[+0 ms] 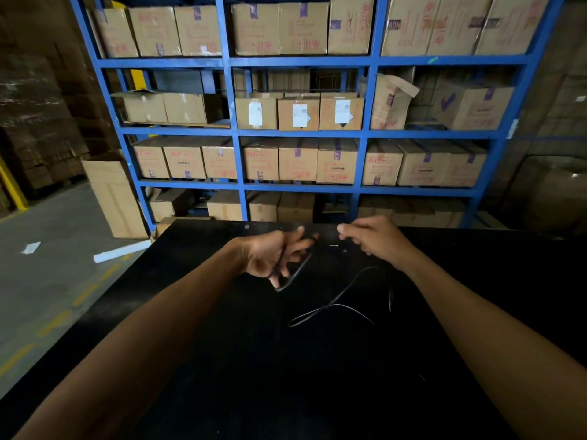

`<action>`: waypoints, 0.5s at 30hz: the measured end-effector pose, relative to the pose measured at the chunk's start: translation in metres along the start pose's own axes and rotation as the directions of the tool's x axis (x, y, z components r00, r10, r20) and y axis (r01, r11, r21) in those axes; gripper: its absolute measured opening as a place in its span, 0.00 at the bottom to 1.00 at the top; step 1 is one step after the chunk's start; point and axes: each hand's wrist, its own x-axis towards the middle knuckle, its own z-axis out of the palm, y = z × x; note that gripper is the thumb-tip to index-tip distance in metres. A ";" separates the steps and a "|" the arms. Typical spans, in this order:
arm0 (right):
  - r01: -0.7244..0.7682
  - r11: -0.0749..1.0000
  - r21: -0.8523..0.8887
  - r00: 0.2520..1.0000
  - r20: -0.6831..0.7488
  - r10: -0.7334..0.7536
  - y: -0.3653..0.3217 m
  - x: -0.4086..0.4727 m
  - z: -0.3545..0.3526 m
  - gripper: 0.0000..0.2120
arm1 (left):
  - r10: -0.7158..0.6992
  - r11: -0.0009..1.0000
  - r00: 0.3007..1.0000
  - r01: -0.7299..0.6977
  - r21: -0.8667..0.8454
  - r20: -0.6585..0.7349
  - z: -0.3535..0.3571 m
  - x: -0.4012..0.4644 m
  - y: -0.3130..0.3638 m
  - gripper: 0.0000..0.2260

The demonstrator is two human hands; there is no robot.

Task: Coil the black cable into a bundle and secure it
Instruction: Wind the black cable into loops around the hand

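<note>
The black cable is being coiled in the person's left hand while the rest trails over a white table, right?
Not quite. The head view shows the table is black, not white. The rest holds: the left hand grips loops of the black cable, and the loose length trails over the tabletop below the right hand.

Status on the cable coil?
Left hand holds loops of cable. Right hand pinched shut, contents unclear. Slack loose on table. Nothing in the way.
</note>
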 end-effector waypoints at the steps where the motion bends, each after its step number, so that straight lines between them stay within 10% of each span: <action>1: -0.001 0.999 0.046 1.000 0.011 0.000 0.002 -0.004 0.003 0.08 | 0.049 0.997 0.998 -0.051 -0.056 -0.044 -0.006 0.000 0.000 0.25; 8: -0.039 0.909 0.414 0.950 0.299 -0.095 0.027 -0.036 0.043 0.13 | 0.390 0.710 0.909 -0.399 -0.581 -0.148 -0.021 -0.008 0.022 0.21; 15: -0.084 0.942 0.325 0.885 0.460 -0.080 0.035 -0.039 0.071 0.21 | 0.613 0.641 0.781 -0.405 -0.652 0.118 0.001 -0.010 0.035 0.22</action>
